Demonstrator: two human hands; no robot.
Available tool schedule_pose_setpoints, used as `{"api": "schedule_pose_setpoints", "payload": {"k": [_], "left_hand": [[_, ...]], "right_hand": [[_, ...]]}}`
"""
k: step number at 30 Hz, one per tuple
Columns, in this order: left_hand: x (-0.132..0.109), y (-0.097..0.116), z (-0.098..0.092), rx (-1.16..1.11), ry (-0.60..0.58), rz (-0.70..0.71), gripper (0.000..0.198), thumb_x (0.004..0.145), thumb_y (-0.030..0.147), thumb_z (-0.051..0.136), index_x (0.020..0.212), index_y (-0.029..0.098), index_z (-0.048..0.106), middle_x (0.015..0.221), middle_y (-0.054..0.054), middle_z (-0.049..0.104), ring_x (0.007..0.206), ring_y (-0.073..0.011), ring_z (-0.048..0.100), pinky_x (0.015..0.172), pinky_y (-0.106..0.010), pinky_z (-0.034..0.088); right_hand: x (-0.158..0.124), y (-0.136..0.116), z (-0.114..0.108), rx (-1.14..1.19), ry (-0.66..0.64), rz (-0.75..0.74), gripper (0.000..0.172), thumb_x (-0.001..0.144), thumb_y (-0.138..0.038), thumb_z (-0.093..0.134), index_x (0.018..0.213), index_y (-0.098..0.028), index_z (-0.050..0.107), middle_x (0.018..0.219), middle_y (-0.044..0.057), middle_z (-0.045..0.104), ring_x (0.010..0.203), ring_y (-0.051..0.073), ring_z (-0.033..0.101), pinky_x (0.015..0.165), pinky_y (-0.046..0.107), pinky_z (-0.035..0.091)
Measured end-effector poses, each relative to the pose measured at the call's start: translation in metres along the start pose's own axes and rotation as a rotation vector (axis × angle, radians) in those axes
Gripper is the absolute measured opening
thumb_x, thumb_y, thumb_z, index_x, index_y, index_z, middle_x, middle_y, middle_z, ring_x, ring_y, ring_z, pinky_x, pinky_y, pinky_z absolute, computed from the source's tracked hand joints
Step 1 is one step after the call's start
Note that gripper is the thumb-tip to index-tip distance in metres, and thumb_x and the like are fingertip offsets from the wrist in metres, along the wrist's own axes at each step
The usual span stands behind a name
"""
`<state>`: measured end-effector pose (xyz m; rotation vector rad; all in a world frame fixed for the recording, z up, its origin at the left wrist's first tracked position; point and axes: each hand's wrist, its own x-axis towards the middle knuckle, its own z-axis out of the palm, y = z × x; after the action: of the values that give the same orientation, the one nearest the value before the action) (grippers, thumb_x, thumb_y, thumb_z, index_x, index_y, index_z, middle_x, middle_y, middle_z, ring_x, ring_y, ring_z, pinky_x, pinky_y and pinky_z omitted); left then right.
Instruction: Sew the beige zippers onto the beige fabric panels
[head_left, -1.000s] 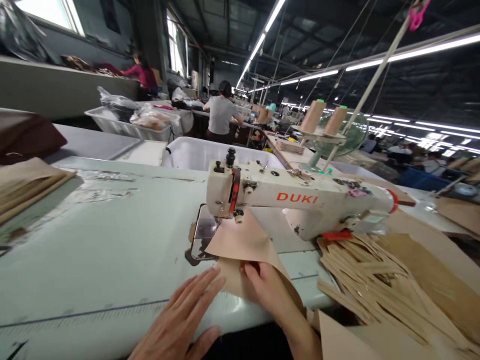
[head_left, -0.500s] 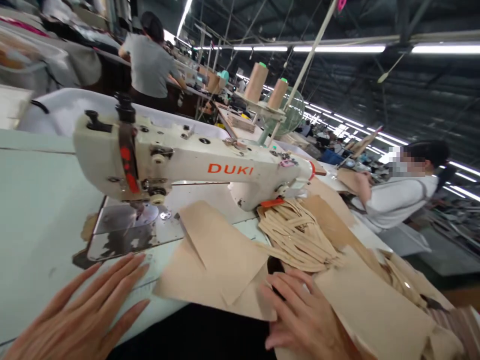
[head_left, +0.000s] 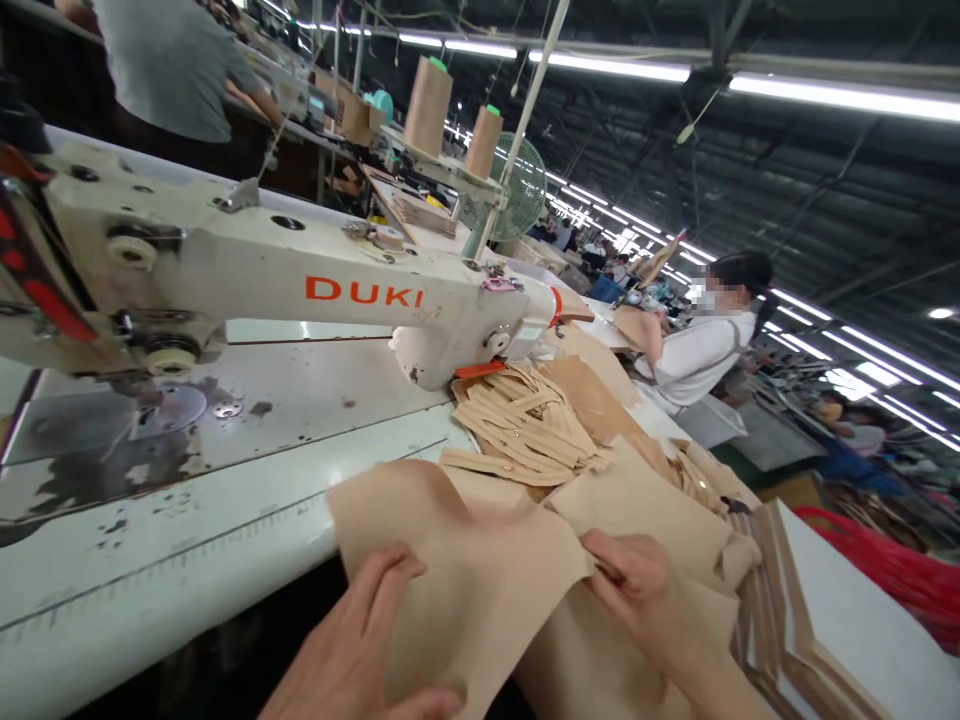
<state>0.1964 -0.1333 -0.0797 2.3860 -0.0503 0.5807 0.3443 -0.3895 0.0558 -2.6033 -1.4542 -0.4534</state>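
Note:
A tan piece of leather-like material hangs over the table's front edge, its upper side bulging up. My right hand pinches its right corner between thumb and fingers. On the left part of the same piece rests my left hand, thumb apart from the fingers. More tan pieces lie under and behind my right hand. A heap of narrow tan strips with zipper pulls sits just beyond. To the left stands the white sewing machine, its needle area away from both hands.
Thread cones stand on a holder behind the machine, near a green fan. Stacked boards or sheets are at the right, beside a red bag. A co-worker sits at the right; another person is at the back left.
My right hand has taken hold of a tan piece's corner. My left hand has moved right, off the tabletop onto that piece. The view has turned right, so the machine appears farther left.

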Motion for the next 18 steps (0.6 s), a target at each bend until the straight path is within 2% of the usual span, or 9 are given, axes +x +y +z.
{"api": "schedule_pose_setpoints", "payload": {"k": [3,5,6,8,10,11,14,16,18], "left_hand": [[0.016,0.030,0.036,-0.191,-0.128,0.138,0.107,0.068,0.045,0.083,0.153,0.024,0.021,0.155,-0.017,0.036,0.137,-0.0346,0.044,0.104,-0.045,0.049],[0.026,0.044,0.047,-0.375,-0.201,0.204,0.121,0.072,0.043,0.081,0.157,0.025,-0.002,0.159,-0.018,0.028,0.141,-0.0334,0.038,0.108,-0.046,0.045],[0.032,0.050,0.048,-0.457,-0.221,0.198,0.123,0.073,0.044,0.079,0.157,0.024,-0.008,0.159,-0.018,0.028,0.141,-0.0335,0.038,0.109,-0.046,0.043],[0.043,0.061,0.043,-0.591,-0.250,0.146,0.103,0.084,0.043,0.069,0.158,0.024,0.000,0.155,-0.015,0.038,0.135,-0.0310,0.048,0.108,-0.042,0.045],[0.052,0.070,0.031,-0.695,-0.295,0.132,0.065,0.098,0.032,0.047,0.156,0.026,0.020,0.142,-0.010,0.056,0.120,-0.0235,0.062,0.099,-0.032,0.052],[0.055,0.072,0.024,-0.727,-0.310,0.154,0.054,0.100,0.025,0.039,0.153,0.026,0.030,0.134,-0.008,0.062,0.112,-0.0200,0.067,0.095,-0.028,0.054],[0.063,0.066,0.001,-0.685,-0.265,0.170,0.039,0.099,0.023,0.039,0.135,0.024,0.054,0.118,-0.005,0.071,0.102,-0.0173,0.070,0.090,-0.022,0.054],[0.068,0.052,-0.016,-0.581,-0.218,0.096,0.032,0.099,0.025,0.041,0.123,0.024,0.063,0.112,-0.001,0.074,0.101,-0.0165,0.070,0.089,-0.021,0.053],[0.076,0.034,-0.039,-0.460,-0.161,0.021,0.033,0.099,0.027,0.038,0.119,0.024,0.065,0.107,0.003,0.075,0.096,-0.0152,0.071,0.085,-0.019,0.054]], "right_hand": [[0.006,-0.013,-0.005,0.057,-0.003,-0.031,0.021,0.078,-0.006,0.043,0.064,-0.021,0.041,0.050,-0.006,0.037,0.044,0.009,0.036,0.051,0.022,0.027],[0.007,-0.022,-0.005,0.094,-0.012,-0.044,0.020,0.075,-0.006,0.043,0.063,-0.021,0.039,0.051,-0.006,0.037,0.045,0.009,0.036,0.050,0.022,0.027],[0.007,-0.027,-0.005,0.118,-0.023,-0.037,0.020,0.075,-0.006,0.043,0.063,-0.021,0.040,0.051,-0.007,0.037,0.045,0.008,0.037,0.050,0.021,0.027],[0.007,-0.034,-0.004,0.182,-0.071,0.005,0.017,0.076,-0.006,0.045,0.066,-0.021,0.047,0.051,-0.007,0.041,0.045,0.008,0.041,0.050,0.020,0.028],[0.007,-0.032,-0.007,0.244,-0.146,0.047,0.015,0.079,-0.008,0.048,0.073,-0.020,0.056,0.053,-0.006,0.048,0.046,0.008,0.045,0.051,0.020,0.029],[0.007,-0.026,-0.009,0.261,-0.188,0.059,0.015,0.081,-0.010,0.050,0.076,-0.021,0.059,0.055,-0.006,0.051,0.047,0.008,0.047,0.051,0.020,0.030],[0.008,0.023,-0.023,0.213,-0.264,0.164,0.016,0.087,-0.022,0.053,0.075,-0.021,0.062,0.056,-0.005,0.054,0.049,0.009,0.047,0.052,0.021,0.030],[0.010,0.073,-0.034,0.088,-0.210,0.356,0.024,0.089,-0.037,0.056,0.073,-0.021,0.064,0.055,-0.003,0.054,0.052,0.011,0.048,0.054,0.022,0.032],[0.012,0.124,-0.040,-0.057,-0.100,0.518,0.038,0.087,-0.052,0.058,0.068,-0.019,0.063,0.059,0.000,0.057,0.059,0.015,0.051,0.059,0.024,0.034]]}}
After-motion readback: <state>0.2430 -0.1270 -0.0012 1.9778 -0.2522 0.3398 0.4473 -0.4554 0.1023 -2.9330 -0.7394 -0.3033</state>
